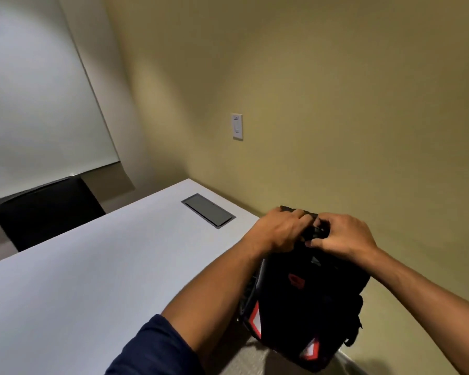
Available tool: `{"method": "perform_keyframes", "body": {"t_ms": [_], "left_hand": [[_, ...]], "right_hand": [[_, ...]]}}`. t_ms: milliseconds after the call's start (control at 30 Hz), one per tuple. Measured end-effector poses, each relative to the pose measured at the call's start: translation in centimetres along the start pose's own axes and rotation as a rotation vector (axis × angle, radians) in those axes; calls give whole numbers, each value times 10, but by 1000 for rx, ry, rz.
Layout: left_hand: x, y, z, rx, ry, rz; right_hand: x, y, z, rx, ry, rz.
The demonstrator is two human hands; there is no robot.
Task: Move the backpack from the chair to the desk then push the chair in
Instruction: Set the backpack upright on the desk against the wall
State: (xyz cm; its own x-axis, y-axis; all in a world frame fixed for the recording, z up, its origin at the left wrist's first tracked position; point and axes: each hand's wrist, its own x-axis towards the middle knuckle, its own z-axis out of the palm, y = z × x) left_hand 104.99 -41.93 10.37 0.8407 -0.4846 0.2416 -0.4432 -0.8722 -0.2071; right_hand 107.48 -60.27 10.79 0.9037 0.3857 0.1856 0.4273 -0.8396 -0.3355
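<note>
A black backpack [306,301] with red and white patches hangs in the air at the lower right, just off the right end of the white desk [92,280]. My left hand [279,231] and my right hand [341,236] are both closed on its top handle, side by side. The bag's lower part overlaps the desk's right edge. The chair it came from is out of sight.
A grey cable hatch [208,210] is set into the desk near its far end. A black chair [48,212] stands behind the desk at the left, under a whiteboard [33,98]. A yellow wall with a light switch [237,126] is close on the right.
</note>
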Motion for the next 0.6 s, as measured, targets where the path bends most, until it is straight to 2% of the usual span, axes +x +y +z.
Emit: {"method": "perform_keyframes", "body": {"t_ms": [133, 300, 467, 600], "left_hand": [[29, -55, -6, 214, 22, -2], [73, -122, -24, 403, -71, -131], [96, -189, -46, 527, -165, -169], [91, -238, -42, 509, -139, -223]], "right_hand": [[65, -15, 8, 235, 93, 2], [156, -42, 11, 400, 144, -24], [229, -72, 17, 407, 109, -155], [277, -92, 24, 357, 77, -344]]}}
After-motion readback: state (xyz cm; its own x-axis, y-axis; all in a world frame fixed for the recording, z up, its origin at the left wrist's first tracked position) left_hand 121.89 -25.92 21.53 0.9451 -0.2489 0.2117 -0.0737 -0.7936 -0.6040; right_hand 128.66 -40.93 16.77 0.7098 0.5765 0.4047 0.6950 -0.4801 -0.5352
